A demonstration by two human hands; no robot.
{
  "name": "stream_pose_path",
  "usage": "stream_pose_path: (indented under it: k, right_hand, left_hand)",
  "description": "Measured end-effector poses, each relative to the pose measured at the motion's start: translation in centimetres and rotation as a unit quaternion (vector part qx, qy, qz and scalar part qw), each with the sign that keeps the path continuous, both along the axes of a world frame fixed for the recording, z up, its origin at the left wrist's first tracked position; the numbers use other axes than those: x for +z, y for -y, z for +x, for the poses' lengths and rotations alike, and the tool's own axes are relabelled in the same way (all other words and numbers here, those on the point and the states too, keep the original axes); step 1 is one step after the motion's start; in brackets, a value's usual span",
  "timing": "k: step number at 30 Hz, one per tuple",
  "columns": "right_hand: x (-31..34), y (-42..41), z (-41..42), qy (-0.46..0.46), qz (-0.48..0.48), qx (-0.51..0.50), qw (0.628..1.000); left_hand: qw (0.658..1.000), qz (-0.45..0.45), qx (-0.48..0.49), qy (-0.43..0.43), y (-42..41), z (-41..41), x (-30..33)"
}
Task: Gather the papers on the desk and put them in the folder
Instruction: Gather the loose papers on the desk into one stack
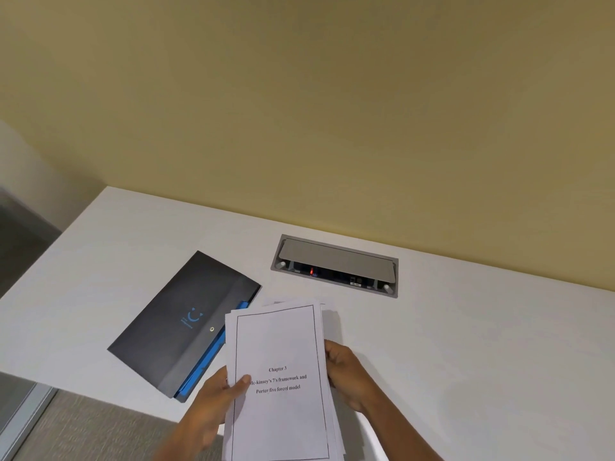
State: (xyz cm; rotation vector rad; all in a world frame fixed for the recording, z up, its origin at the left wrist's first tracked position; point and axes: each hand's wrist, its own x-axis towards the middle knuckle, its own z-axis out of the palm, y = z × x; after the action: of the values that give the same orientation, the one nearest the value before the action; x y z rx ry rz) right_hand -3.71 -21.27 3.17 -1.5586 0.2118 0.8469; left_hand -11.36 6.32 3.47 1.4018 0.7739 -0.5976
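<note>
Head view: both hands grasp the papers (278,371), a thin white stack raised above the desk (466,344); left hand (216,404) pinches the left edge, right hand (342,367) the right. Folder (186,322), flat, matte black with blue lining, lies just left, long axis diagonal, open edge facing the stack, nearer the left hand.

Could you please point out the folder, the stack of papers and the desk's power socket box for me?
folder (173,324): head view, on its dark front cover beside the blue logo.
stack of papers (278,344): head view, on the top sheet above the printed title.
power socket box (332,257): head view, on its grey hinged lid.
</note>
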Motion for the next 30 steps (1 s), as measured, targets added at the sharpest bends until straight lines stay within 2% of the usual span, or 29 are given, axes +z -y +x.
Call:
stream_pose_path:
  k: [6,9,10,12,15,18,21,26,30]
  right_hand:
    - [0.4,-1.4,0.9,-0.054,0.006,0.018,0.998]
    - [-0.2,-1.8,3.0,0.033,-0.117,-0.017,0.993]
    - [-0.5,-1.7,3.8,0.081,-0.183,-0.013,0.98]
    - [-0.6,-1.3,5.4,0.155,-0.289,0.055,0.943]
    - [-0.7,-0.7,7.8,0.214,-0.374,0.193,0.881]
    - [-1.5,-0.4,9.4,0.233,-0.438,0.287,0.819]
    - [-2.3,-0.5,10.1,0.224,-0.477,0.347,0.776]
    - [-3.0,-1.0,9.6,0.244,-0.523,0.361,0.733]
    - [-3.5,-1.1,8.5,0.268,-0.518,0.344,0.736]
  left_hand:
    - [0.996,0.051,0.068,0.025,-0.8,-1.0,-0.8]
    - [0.992,0.068,0.103,0.038,-1.8,-1.7,-1.4]
    - [0.991,0.074,0.107,0.04,-2.2,-2.0,-1.7]
    - [0.989,0.086,0.108,0.046,-2.9,-2.6,-2.1]
    - [0.987,0.122,0.089,0.057,-3.8,-3.4,-2.2]
    - [0.986,0.115,0.104,0.063,-4.6,-4.4,-2.7]
    - [0.985,0.11,0.118,0.066,-5.0,-5.1,-3.1]
    - [0.985,0.102,0.123,0.067,-4.9,-5.4,-3.0]
    - [0.986,0.075,0.144,0.04,-4.5,-5.1,-2.9]
